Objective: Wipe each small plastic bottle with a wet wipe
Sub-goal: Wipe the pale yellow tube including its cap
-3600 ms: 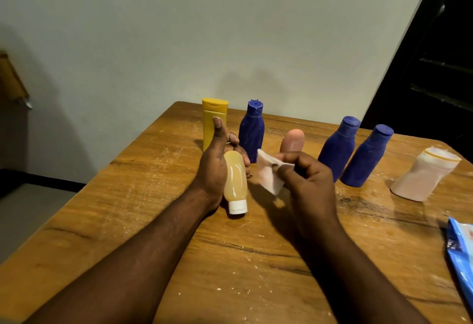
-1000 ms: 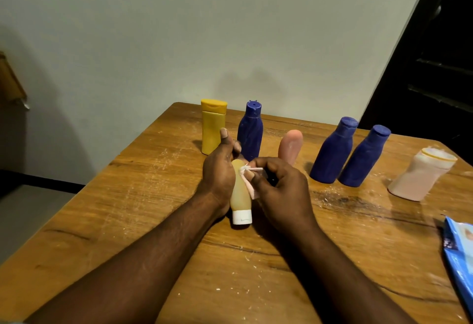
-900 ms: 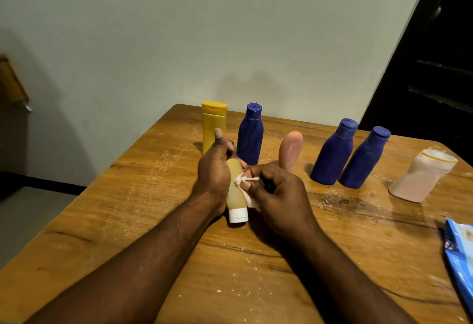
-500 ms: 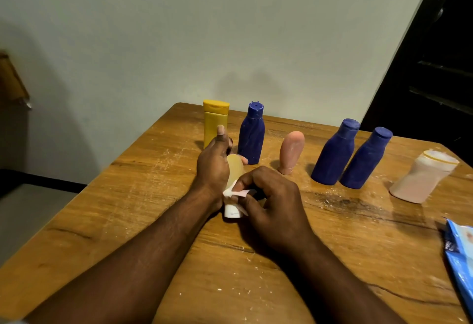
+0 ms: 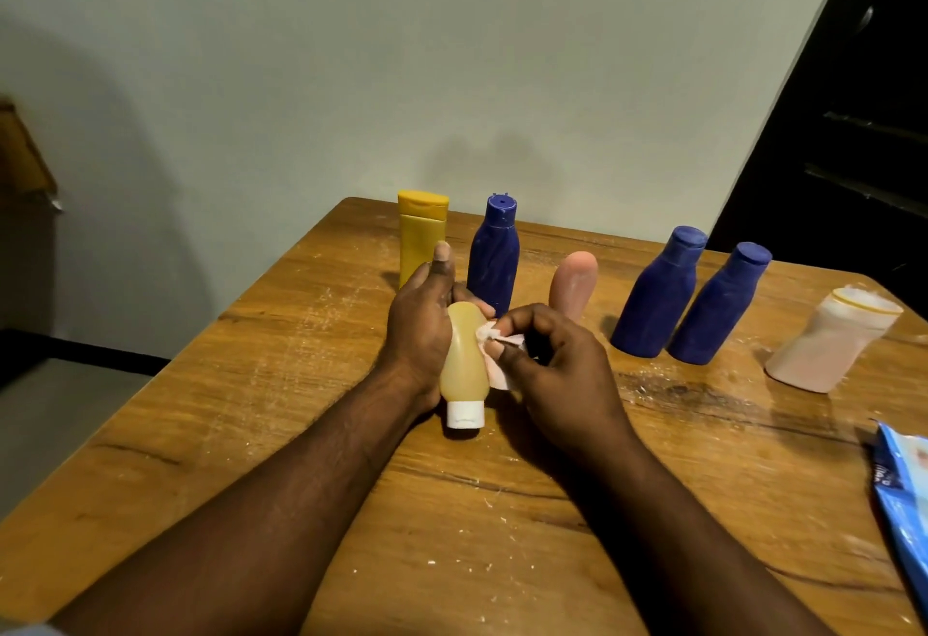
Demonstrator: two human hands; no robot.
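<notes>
The wooden table (image 5: 281,384) has its left edge running diagonally toward the far left corner, and the broad strip of board along that edge is bare, as is the near middle between the two forearms. Near the far edge stands a yellow bottle (image 5: 421,233), its lower right part hidden behind the left hand (image 5: 417,329). That hand wraps its fingers round a pale amber bottle (image 5: 464,359), thumb pointing up, in the middle of the table; the bottle's white cap (image 5: 465,414) points toward the person, and whether the cap touches the board cannot be told. Behind it stands a blue flip-cap bottle (image 5: 493,254). The right hand (image 5: 562,369) pinches a crumpled wet wipe (image 5: 494,374) against the amber bottle's right side, covering most of the wipe. A pink bottle (image 5: 572,284) shows above the knuckles, its base hidden. Further right, a second blue bottle (image 5: 658,299) and a third blue bottle (image 5: 715,309) stand just beside each other, then a pale pink bottle (image 5: 833,344) near the right edge. A blue packet (image 5: 904,500) there is cut off by the frame.
</notes>
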